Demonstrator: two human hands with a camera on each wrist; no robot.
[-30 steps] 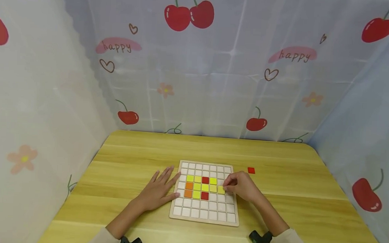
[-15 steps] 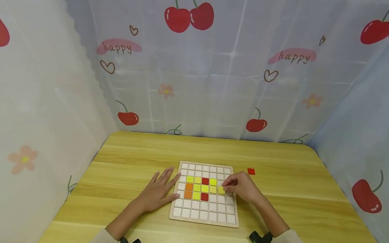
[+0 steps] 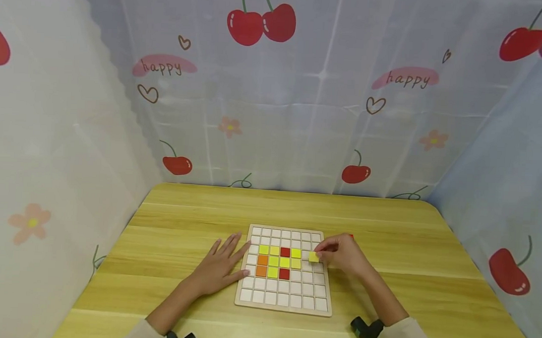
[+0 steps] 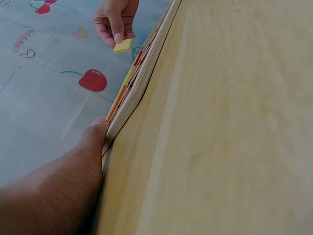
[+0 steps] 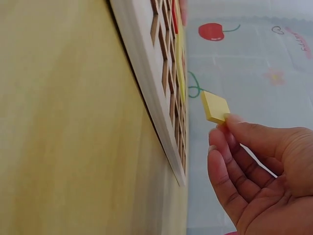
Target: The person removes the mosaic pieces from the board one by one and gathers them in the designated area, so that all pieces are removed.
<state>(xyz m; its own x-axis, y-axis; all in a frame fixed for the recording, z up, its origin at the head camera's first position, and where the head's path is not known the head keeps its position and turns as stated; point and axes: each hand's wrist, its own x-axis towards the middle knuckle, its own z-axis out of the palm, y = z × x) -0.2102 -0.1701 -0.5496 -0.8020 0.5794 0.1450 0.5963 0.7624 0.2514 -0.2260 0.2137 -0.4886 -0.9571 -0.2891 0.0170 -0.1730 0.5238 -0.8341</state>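
Observation:
A wooden grid board [image 3: 283,307] lies on the table, its squares white apart from a patch of yellow, red and orange tiles around the middle. My right hand [image 3: 346,254] pinches a yellow square tile [image 5: 215,106] by one corner between thumb and fingers. In both wrist views that tile is lifted above the board. My left hand [image 3: 218,268] lies with its fingers spread, the fingertips and thumb resting on the board's left edge. In the left wrist view the thumb [image 4: 95,132] shows at the board's rim.
A red tile [image 3: 352,236] lies on the table, mostly hidden behind my right hand. The wooden table [image 3: 206,206] extends around the board. Printed curtains [image 3: 273,113] with cherries stand behind and at both sides. A black strap device sits at each wrist.
The yellow tile was low over the right part of the board; my right hand has raised it and moved slightly right and away. It now covers most of the red tile. The left hand stays put.

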